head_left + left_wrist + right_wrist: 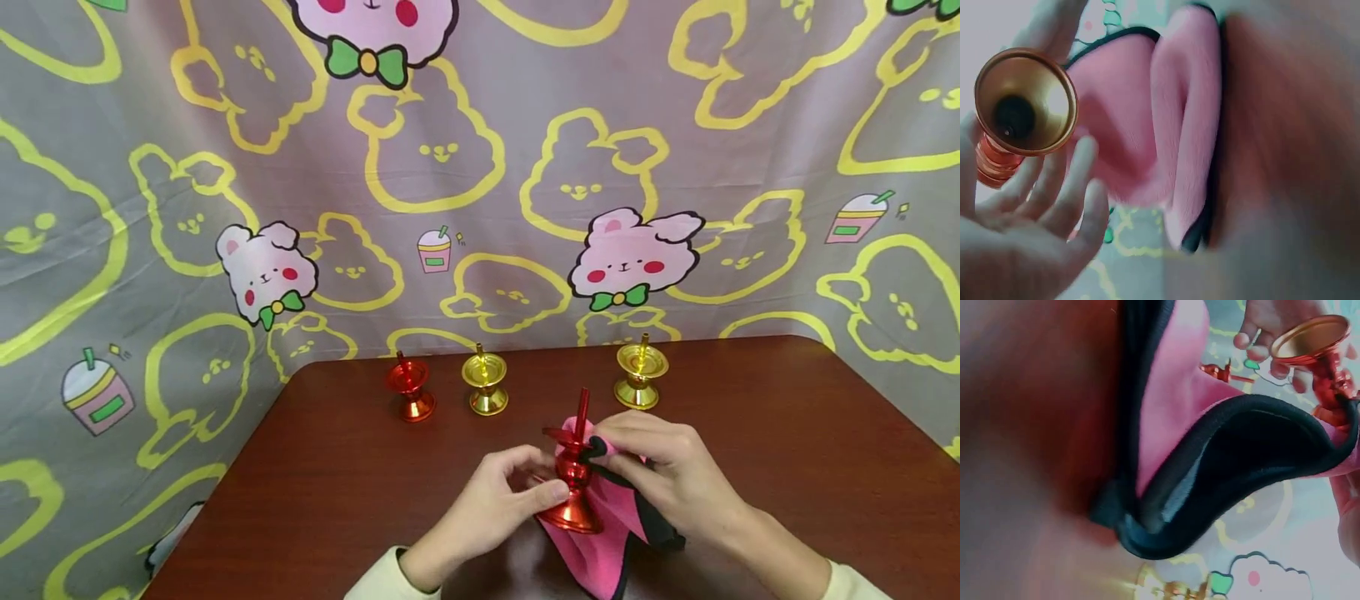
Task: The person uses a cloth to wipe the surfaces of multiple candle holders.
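Note:
My left hand (501, 493) holds a shiny red candle holder (574, 510) by its lower part, thumb across the front above the flared base. The holder is raised and slightly tilted, its thin stem pointing up. In the left wrist view the hollow gold-coloured underside (1047, 103) faces the camera. My right hand (667, 467) pinches a pink cloth (592, 560) with black edging against the holder's upper part, by the dish. The rest of the cloth hangs down behind and below the holder, folded in the right wrist view. Part of the dish is hidden by cloth and fingers.
Farther back on the brown table (337, 500) stand a smaller red candle holder (411, 392) and two gold ones, one (486, 385) beside it and the other (640, 375) farther right. A patterned curtain (510, 233) hangs behind the table.

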Action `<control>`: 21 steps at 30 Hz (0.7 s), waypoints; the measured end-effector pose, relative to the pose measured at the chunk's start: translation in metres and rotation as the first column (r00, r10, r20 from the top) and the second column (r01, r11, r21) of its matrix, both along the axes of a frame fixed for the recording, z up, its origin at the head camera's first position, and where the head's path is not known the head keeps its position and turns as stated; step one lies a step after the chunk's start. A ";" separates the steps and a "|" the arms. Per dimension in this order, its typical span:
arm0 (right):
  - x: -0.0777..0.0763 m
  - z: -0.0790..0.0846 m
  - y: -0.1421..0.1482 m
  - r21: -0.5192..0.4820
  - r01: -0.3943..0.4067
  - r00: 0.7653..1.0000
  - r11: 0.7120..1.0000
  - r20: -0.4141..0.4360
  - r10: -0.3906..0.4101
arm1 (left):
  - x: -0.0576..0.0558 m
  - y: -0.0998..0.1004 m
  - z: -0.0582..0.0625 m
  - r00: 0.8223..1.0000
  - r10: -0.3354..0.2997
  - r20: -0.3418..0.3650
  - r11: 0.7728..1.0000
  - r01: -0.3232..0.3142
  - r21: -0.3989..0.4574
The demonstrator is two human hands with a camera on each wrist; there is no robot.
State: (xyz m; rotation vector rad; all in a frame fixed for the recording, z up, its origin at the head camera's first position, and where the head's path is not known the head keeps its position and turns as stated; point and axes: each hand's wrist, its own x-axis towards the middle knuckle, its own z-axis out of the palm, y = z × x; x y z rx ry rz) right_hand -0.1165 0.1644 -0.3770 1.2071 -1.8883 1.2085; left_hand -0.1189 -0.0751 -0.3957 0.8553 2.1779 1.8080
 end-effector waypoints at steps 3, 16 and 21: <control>0.006 -0.005 0.003 -0.033 -0.049 0.993 0.998 0.108 0.052 | 0.002 0.000 -0.006 0.978 -0.152 0.140 0.985 0.138 0.101; 0.014 -0.014 0.001 -0.099 -0.096 0.977 0.991 0.181 0.112 | 0.011 0.008 -0.016 0.829 -0.453 0.328 0.852 0.294 0.434; 0.013 -0.014 0.003 -0.060 -0.078 0.987 0.995 0.138 0.086 | 0.011 0.010 -0.017 0.896 -0.377 0.237 0.886 0.273 0.375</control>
